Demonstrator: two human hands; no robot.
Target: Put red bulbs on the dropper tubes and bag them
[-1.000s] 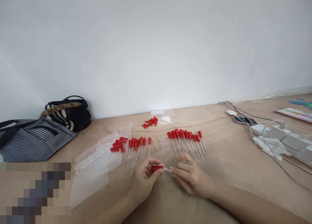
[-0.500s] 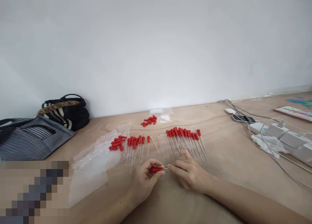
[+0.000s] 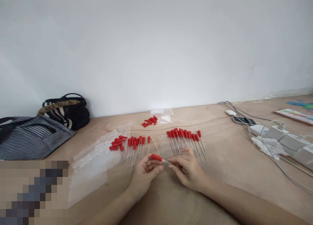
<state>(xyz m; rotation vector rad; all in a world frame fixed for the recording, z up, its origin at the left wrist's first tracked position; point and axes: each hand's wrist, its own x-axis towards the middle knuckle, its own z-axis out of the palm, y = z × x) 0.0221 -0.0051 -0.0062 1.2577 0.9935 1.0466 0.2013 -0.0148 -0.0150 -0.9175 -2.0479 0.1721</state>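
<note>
My right hand (image 3: 189, 172) pinches the glass tube of a dropper (image 3: 156, 157), whose red rubber bulb points up and to the left. My left hand (image 3: 145, 177) is just beneath the bulb, its thumb apart from its half-curled fingers; the bulb lies by the index fingertip, and whether they touch is hard to see. Beyond my right hand lies a row of droppers with red bulbs (image 3: 181, 132), beside several bare glass tubes (image 3: 164, 146). A smaller group of droppers (image 3: 135, 143) lies beyond my left hand.
Loose red bulbs (image 3: 119, 142) rest on clear plastic bags (image 3: 91, 172) at the left. Farther back are more small red bulbs (image 3: 149, 121) and a clear bag (image 3: 165, 118). Striped bag (image 3: 31, 136) at far left; power strip with chargers (image 3: 290, 138) and cables at right.
My left thumb and fingers have come off the red bulb. The dropper, held in my right hand, has risen and tilted so its bulb points up and left.
</note>
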